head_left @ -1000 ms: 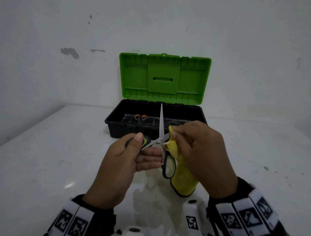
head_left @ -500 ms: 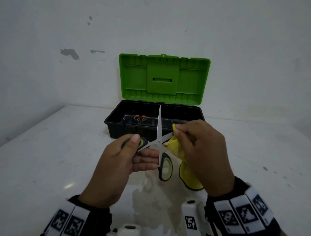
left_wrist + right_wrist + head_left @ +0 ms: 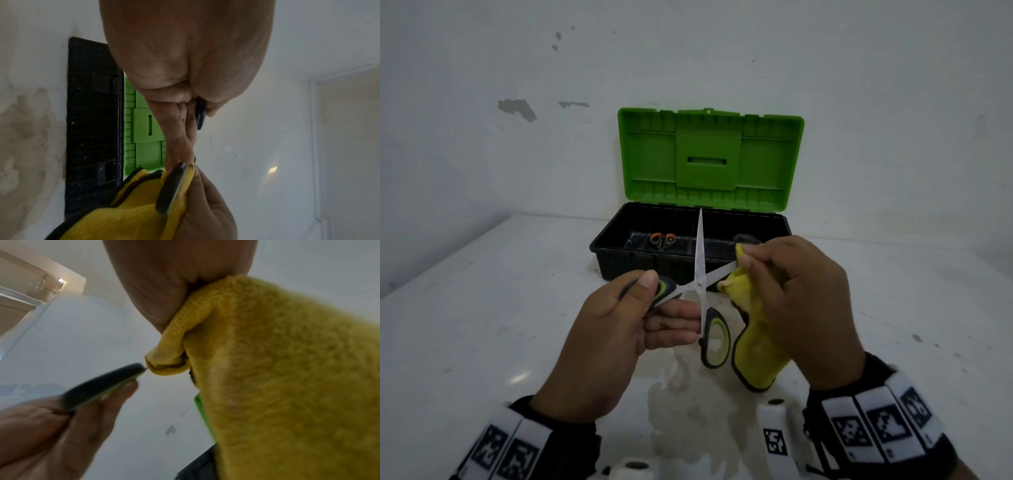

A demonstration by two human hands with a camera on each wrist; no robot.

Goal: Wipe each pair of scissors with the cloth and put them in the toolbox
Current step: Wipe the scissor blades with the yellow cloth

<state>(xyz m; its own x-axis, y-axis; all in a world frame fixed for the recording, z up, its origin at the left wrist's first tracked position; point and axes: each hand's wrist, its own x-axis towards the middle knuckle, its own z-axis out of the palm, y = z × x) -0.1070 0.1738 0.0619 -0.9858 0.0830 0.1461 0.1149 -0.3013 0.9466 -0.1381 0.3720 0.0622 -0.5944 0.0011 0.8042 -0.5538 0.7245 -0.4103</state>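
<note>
1. The left hand (image 3: 606,329) has thumb and curled fingers clamped round one handle of the green-and-black scissors (image 3: 700,284), which are spread wide: one blade points to twelve o'clock, the other to two o'clock.
2. The right hand (image 3: 794,308) pinches the yellow cloth (image 3: 750,342) round the two o'clock blade near its tip; the free handle hangs at six o'clock, beside the cloth.
3. The toolbox (image 3: 619,260) stands open on the white table (image 3: 482,308) at twelve o'clock from the hands, its green lid (image 3: 709,157) upright.
4. Progress, as I judge it: orange-handled scissors (image 3: 662,240) already lie in the box, with another dark handle (image 3: 743,238) at its right end. This pair is mid-wipe, and stowing it remains. I see no other scissors on the table.
5. Only the head view shows the box contents and blade angles.
6. The left wrist view alone shows the box's ribbed front wall and latches, and the hanging handle lying against the cloth.
7. The right wrist view, blurred, shows the cloth's fold bunched under the thumb; the box is nearly hidden.
</note>
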